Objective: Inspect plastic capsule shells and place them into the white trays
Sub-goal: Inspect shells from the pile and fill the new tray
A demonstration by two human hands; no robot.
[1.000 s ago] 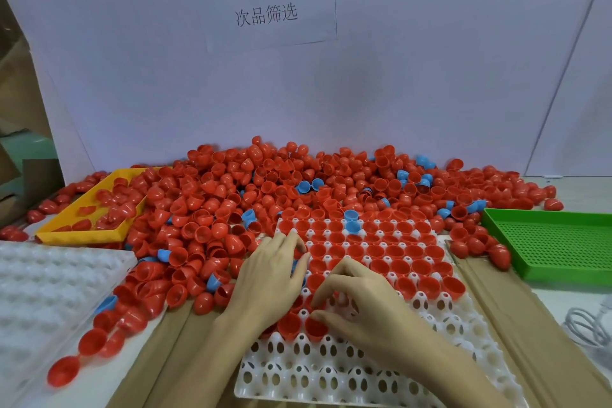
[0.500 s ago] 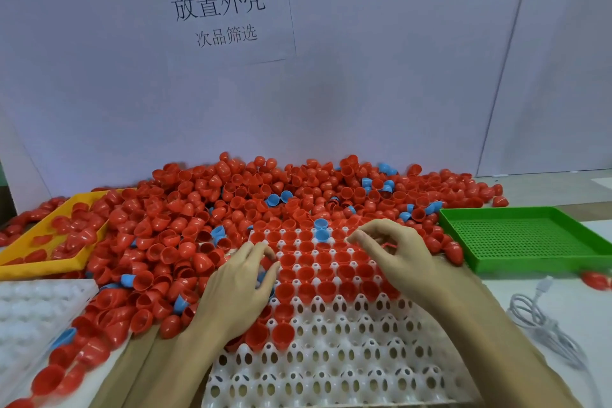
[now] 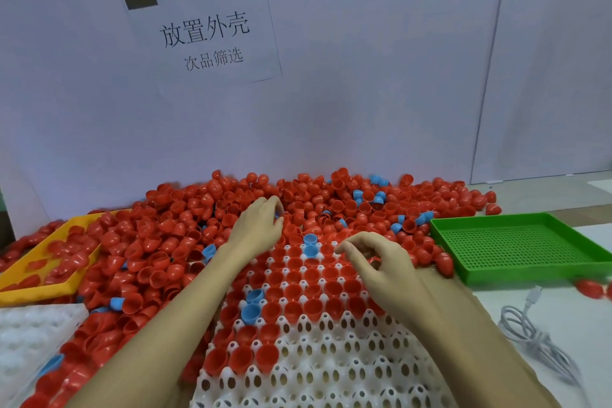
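A large pile of red capsule shells (image 3: 172, 225) with a few blue ones lies against the back wall. The white tray (image 3: 331, 361) in front of me has red shells in its far rows, and a few blue shells (image 3: 251, 312) sit among them. My left hand (image 3: 256, 228) reaches past the tray's far edge into the pile. Its fingers curl down onto the shells, and what they hold is hidden. My right hand (image 3: 381, 266) hovers over the tray's far right part with fingers curled. A red shell shows under them.
A green perforated tray (image 3: 516, 247) stands at the right and a yellow tray (image 3: 36, 291) holding red shells at the left. A second white tray (image 3: 23, 338) lies at the near left. A grey cable (image 3: 533, 338) lies at the right. A paper sign hangs on the wall.
My left hand moved from the tray's left side forward into the pile. My right hand went from the near rows to the far right rows. The view tilted upward.
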